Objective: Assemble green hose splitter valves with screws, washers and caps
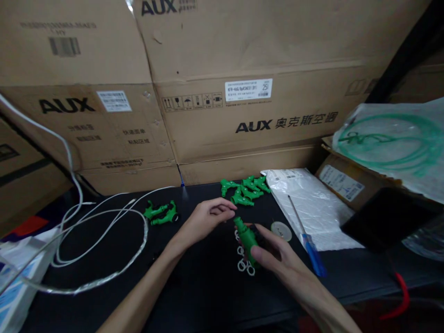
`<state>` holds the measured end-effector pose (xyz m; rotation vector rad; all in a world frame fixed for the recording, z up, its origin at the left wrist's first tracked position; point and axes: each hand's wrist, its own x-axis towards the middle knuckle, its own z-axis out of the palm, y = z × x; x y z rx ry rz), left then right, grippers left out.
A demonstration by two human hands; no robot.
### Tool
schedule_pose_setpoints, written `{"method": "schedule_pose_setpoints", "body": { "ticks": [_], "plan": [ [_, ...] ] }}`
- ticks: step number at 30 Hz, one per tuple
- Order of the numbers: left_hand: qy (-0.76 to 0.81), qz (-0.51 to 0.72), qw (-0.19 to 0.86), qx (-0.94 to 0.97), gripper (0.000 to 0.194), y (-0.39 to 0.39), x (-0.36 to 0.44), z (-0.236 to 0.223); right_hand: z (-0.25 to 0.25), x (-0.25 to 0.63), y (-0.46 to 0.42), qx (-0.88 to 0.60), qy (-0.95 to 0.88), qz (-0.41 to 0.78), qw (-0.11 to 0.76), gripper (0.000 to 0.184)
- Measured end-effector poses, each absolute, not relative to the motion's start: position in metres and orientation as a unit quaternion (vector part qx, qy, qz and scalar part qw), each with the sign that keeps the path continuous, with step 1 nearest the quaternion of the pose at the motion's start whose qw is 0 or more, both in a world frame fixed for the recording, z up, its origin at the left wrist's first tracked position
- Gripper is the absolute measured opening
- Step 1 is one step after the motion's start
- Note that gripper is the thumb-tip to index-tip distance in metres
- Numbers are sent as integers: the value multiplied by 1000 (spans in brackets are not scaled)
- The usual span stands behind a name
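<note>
My right hand (272, 254) grips a green plastic valve-like fitting (247, 238) with a dark part at its side. Its narrow threaded end tilts up toward my left hand (211, 215). The left thumb and forefinger are drawn together just above that end, slightly apart from it; anything between them is too small to tell. Beneath the held fitting, several white hexagonal nuts (242, 265) lie on the black table. Beyond my hands is a cluster of similar green fittings (243, 198). To the left, green fittings with black parts (162, 212) lie together.
A blue-handled screwdriver (314, 256) rests partly on a white padded bag (305, 203). Near my right hand lies a round translucent disc (281, 231). White cable (100, 280) coils across the left side. Cardboard boxes (208, 134) wall the back; an opened box (342, 180) stands right.
</note>
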<state>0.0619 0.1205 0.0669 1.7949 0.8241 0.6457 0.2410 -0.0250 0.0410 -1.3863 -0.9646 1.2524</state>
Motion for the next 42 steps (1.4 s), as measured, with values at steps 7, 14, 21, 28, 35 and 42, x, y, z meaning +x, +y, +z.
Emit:
{"method": "schedule_pose_setpoints", "body": {
  "ticks": [7, 14, 21, 28, 35, 42],
  "plan": [
    [394, 387, 559, 618, 27, 122, 19, 82, 63, 212, 51, -498, -558, 477, 461, 47],
    [410, 408, 528, 622, 27, 135, 6, 59, 53, 195, 85, -448, -642, 469, 410, 33],
    [408, 392, 564, 602, 38, 126, 6, 47, 39, 189, 77, -401, -658, 499, 396, 29],
    [382, 340, 634, 580, 43, 110, 12, 43, 45, 185, 66, -459, -582, 534, 407, 47],
    [357, 343, 686, 534, 33, 103, 12, 41, 40, 187, 67, -455, -569, 540, 422, 46],
    [373, 346, 671, 540, 34, 100, 15, 47, 34, 185, 67, -450, -590, 519, 425, 43]
  ]
}}
